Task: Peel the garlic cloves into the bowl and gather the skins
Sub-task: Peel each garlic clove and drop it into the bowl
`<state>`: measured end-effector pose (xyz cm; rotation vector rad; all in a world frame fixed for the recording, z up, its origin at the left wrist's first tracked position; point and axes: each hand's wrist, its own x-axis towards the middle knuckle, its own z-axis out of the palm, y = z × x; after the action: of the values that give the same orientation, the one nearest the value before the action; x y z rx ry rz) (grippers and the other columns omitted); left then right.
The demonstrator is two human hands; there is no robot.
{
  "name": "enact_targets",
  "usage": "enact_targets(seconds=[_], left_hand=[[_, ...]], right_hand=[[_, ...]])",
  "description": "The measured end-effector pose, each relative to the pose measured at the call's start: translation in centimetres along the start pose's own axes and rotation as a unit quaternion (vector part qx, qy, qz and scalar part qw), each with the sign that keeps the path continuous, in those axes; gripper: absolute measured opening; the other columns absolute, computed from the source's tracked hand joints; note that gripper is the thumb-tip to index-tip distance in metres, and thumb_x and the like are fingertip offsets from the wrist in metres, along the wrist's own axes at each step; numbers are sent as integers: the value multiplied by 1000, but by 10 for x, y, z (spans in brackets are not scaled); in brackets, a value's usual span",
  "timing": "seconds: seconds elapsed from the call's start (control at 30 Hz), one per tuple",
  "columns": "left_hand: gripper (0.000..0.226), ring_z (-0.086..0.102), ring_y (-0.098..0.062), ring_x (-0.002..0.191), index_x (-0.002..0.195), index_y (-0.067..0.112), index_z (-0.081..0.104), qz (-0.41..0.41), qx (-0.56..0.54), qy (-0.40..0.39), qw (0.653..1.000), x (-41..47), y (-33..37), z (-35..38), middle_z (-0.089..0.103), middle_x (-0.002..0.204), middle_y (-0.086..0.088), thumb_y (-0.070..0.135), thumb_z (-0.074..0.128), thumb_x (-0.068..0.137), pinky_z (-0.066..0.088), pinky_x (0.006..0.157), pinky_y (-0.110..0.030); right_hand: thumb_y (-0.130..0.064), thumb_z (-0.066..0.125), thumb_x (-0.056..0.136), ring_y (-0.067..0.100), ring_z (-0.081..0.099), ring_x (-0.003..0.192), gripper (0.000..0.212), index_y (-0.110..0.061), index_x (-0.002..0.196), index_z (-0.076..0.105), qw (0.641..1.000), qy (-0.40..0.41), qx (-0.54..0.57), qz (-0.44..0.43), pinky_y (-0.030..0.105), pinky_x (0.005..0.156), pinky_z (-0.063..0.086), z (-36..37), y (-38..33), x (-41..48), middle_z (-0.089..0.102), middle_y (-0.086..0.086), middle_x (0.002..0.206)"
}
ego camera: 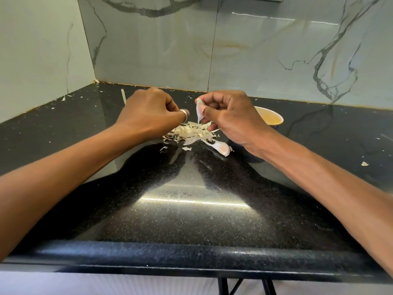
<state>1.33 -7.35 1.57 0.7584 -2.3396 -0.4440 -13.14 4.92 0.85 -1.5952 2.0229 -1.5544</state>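
One bowl, contents hidden behind right hand pinching skin strip.

Black speckled countertop; grey-veined marble wall tiles behind; black metal legs beneath

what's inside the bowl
Only the pale yellow inner wall of the bowl shows. The right hand covers its near part and bottom, so any contents are hidden.

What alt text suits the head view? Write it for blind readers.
A person's right hand pinches a strip of garlic skin above a pile of skins on a black counter; the left hand curls beside it. A cream bowl stands behind the right hand.
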Motion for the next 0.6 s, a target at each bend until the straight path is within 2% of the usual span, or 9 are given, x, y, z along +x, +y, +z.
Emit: enact_targets(seconds=[0.1, 0.17, 0.33, 0.47, 0.6], left_hand=[[15, 69, -16, 66, 91, 22, 79, 32, -97, 14, 995, -1, 4, -2, 70, 67, 5, 30, 66, 93, 60, 69, -35], [12, 72, -19, 66, 92, 23, 79, 51, -136, 11, 989, -3, 5, -1, 73, 70, 0, 26, 68, 93, 63, 66, -40], [16, 74, -20, 68, 85, 30, 74, 58, -161, -3, 985, -5, 6, -1, 74, 72, -5, 19, 68, 94, 61, 56, -26], [22, 74, -21, 71, 79, 31, 73, 46, -179, -20, 983, -6, 7, -1, 74, 75, -7, 16, 68, 94, 63, 58, -30], [23, 74, -19, 75, 77, 28, 74, 32, -201, -30, 979, -6, 8, -1, 75, 78, -7, 13, 67, 94, 61, 57, -27]], right_hand=[[-20, 72, 96, 23, 74, 81, 10, -11, 99, 75, 1000, -7, -17, 1, 28, 66, 60, 0, 0, 0, 77, 4, 84], [-18, 75, 93, 22, 75, 79, 10, -10, 99, 74, 1000, -8, -24, 1, 30, 66, 61, 0, 1, 1, 77, 4, 83], [-14, 77, 91, 18, 74, 73, 9, -8, 97, 75, 999, -12, -40, -10, 34, 69, 63, 1, 3, 1, 76, 3, 78], [-11, 77, 90, 18, 75, 73, 10, -5, 98, 75, 998, -15, -49, -24, 37, 73, 64, 3, 4, 1, 77, 6, 81], [-11, 78, 89, 18, 76, 73, 10, -6, 98, 75, 998, -14, -48, -29, 40, 75, 65, 3, 4, 2, 77, 6, 81]])
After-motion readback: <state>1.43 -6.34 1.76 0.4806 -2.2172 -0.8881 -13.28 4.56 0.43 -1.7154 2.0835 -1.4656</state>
